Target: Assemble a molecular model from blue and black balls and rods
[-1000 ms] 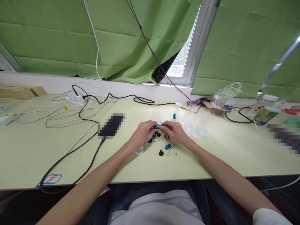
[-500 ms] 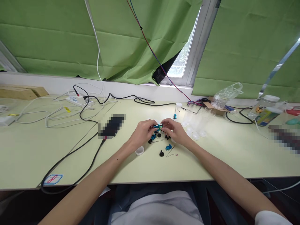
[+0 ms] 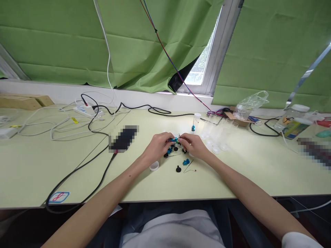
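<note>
My left hand (image 3: 160, 144) pinches a small blue part (image 3: 173, 140) between thumb and fingertips, above a cluster of small pieces. Facing it, my right hand (image 3: 191, 144) is closed at the other end of the part, its fingertips almost meeting the left ones; what exactly they grip there is too small to make out. Below the hands lie blue pieces and black pieces. Nearer to me are a loose blue piece (image 3: 186, 162), a black disc with a stem (image 3: 178, 169) and a thin bent wire (image 3: 190, 170). A white round cap (image 3: 154, 166) lies beside my left wrist.
Left of my hands lies a blurred dark phone-like device (image 3: 124, 139) with a black cable. A power strip (image 3: 86, 110) and tangled cables are farther left. Behind to the right stand a white-capped item (image 3: 197, 116), clear plastic cups (image 3: 216, 148), a plastic bag (image 3: 249, 106) and jars (image 3: 294, 127).
Both hands stay nearly in place over the pieces. The right fingers have shifted slightly and curl closer around the blue part; the pieces on the table look unmoved.
</note>
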`<state>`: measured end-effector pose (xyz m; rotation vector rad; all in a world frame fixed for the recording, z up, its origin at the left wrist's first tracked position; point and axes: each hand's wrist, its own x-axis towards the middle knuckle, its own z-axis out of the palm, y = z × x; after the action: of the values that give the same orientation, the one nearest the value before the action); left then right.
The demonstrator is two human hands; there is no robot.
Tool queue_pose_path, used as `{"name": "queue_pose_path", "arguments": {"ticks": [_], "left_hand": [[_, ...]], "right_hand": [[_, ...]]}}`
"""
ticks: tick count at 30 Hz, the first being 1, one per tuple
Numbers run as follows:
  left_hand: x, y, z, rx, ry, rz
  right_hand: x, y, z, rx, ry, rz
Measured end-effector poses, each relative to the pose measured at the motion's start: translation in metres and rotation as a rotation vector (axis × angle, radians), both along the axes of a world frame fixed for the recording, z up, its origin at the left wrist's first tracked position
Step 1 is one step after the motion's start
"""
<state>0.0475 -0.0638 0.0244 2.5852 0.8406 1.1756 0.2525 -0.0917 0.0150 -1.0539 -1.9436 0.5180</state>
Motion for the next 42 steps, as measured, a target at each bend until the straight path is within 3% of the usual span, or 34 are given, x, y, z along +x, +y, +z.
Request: {"name": "queue_pose_path", "arguments": {"ticks": [10,25,42], "left_hand": [[0.001,-0.0026,0.0024,-0.032,-0.005,0.008],[0.0012,-0.0014,0.0009,-0.015,0.005,0.002],[0.0016,-0.0035,0.002,0.006,0.004,0.012]], "right_hand": [[0.0002,0.0011,-0.0035,-0.019,0.097,0.067],[-0.0012,0.0007,-0.0012,-0.008,0.001,-0.005],[0.0006,0.0015,-0.0044,-0.041,0.103,0.05]]}}
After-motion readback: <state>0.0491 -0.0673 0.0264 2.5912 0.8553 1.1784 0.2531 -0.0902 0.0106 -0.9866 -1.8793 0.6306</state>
